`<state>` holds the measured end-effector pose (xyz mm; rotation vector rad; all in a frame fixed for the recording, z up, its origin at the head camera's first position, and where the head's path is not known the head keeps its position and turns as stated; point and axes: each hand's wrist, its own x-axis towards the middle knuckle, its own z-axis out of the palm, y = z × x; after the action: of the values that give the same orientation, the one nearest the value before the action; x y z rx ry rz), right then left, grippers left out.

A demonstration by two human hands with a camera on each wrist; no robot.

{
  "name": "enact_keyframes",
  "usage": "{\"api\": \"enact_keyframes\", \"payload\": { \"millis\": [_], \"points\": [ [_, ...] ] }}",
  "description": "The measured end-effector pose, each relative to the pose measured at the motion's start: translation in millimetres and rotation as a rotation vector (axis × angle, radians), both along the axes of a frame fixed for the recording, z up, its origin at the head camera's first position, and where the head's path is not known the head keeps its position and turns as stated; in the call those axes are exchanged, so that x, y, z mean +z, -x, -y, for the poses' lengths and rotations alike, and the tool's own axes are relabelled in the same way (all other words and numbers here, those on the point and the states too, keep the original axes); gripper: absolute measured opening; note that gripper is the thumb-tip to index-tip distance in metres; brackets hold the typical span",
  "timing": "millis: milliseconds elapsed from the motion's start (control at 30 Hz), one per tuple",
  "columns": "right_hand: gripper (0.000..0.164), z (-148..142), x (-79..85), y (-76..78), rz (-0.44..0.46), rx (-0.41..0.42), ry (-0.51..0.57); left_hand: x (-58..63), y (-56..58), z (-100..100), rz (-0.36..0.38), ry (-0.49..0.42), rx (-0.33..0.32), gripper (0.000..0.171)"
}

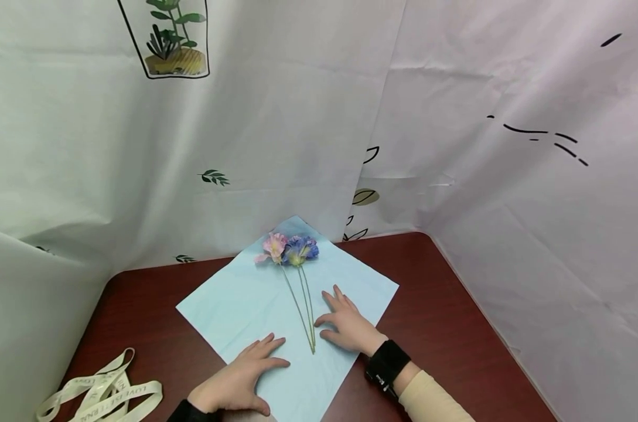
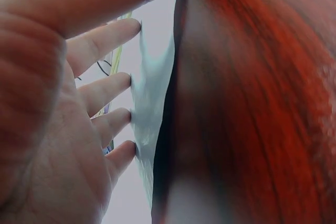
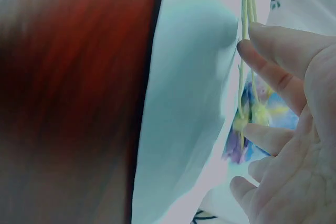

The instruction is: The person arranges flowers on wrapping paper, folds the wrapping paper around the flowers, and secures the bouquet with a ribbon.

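A light blue sheet of wrapping paper point(image 1: 234, 305) lies on the table like a diamond. On its upper half rest a pink flower point(image 1: 275, 246) and blue flowers point(image 1: 300, 251), their thin green stems point(image 1: 305, 310) pointing toward the near corner. My left hand point(image 1: 245, 375) is spread at the sheet's lower left edge; in the left wrist view its fingertips point(image 2: 126, 80) touch the paper. Just right of the stems, my right hand point(image 1: 347, 322) rests on the paper with fingers apart. Neither hand holds anything.
A loose heap of cream ribbon point(image 1: 105, 392) printed with lettering lies on the dark red table point(image 1: 435, 293) at the left. White patterned cloth point(image 1: 276, 117) hangs behind the table and along its sides.
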<state>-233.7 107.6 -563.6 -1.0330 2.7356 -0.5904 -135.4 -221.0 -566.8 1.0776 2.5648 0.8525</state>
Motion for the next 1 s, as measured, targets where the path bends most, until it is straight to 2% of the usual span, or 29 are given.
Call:
{"api": "enact_keyframes", "payload": {
  "millis": [367,633,700,767,800,933,1000],
  "points": [
    [0.027,12,-0.7,-7.6,0.016,0.017,-0.022,-1.6,0.5,0,0.011,0.013,0.006,0.085],
    [0.028,14,-1.2,-9.2,0.031,0.004,-0.019,-1.5,0.9,0,-0.008,0.012,0.004,0.083],
    [0.028,13,-2.3,-8.9,0.032,0.011,-0.008,-0.6,2.2,-1,-0.027,0.004,0.027,0.079],
    [0.028,12,-3.5,-8.9,0.031,0.019,0.007,0.6,6.4,-8,-0.051,-0.008,0.102,0.070],
    [0.028,11,-3.8,-8.8,0.030,0.021,0.014,1.1,9.9,-13,-0.062,-0.016,0.162,0.064],
    [0.028,11,-5.1,-9.8,0.023,0.019,0.032,1.1,31.0,-40,-0.080,-0.037,0.464,0.052],
    [0.027,12,-5.5,-10.2,0.016,0.018,0.036,1.0,43.2,-51,-0.087,-0.031,0.575,0.053]
  ]
}}
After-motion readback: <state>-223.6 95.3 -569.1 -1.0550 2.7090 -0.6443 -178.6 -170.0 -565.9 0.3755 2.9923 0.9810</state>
